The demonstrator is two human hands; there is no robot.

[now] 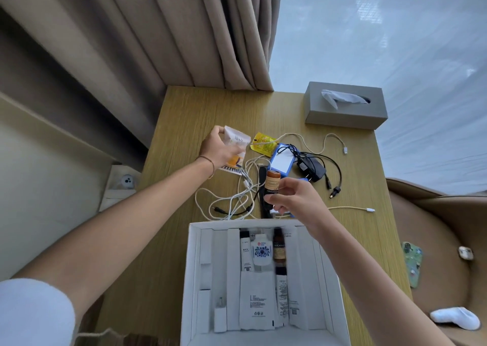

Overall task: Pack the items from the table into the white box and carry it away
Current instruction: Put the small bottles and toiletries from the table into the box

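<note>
The white box point(263, 279) lies nearest the camera, at 6 o'clock on the counter point(168, 240), open at the top and already holding several tubes, sachets and one small brown bottle. Just beyond its far rim, toward 12 o'clock, a second brown bottle point(272, 184) is held upright above the counter by the right hand point(292, 198), whose fingers are curled round its lower half. At about 10 o'clock from the box, a pale snack packet point(235, 145) is pinched at its upper edge by the fingers of the left hand point(218, 150), and it appears lifted clear of the counter.

The bottle is judged rigid, light and somewhat smooth. A grip round the labelled body, as now, should serve, and it could be laid flat beside its twin in the box. The packet is judged soft, crinkly and nearly weightless, so an edge pinch should be enough, though squeezing could crush what is inside.

Still on the counter at 12 to 1 o'clock from the box are a yellow sachet point(263, 145), a blue device point(282, 161), a black power adapter point(312, 170) and a tangle of white cables point(237, 198). The cables are judged limp and prone to snagging, and are best gathered into a bunch before lifting. The adapter is judged the heaviest piece, best taken by its body.
</note>
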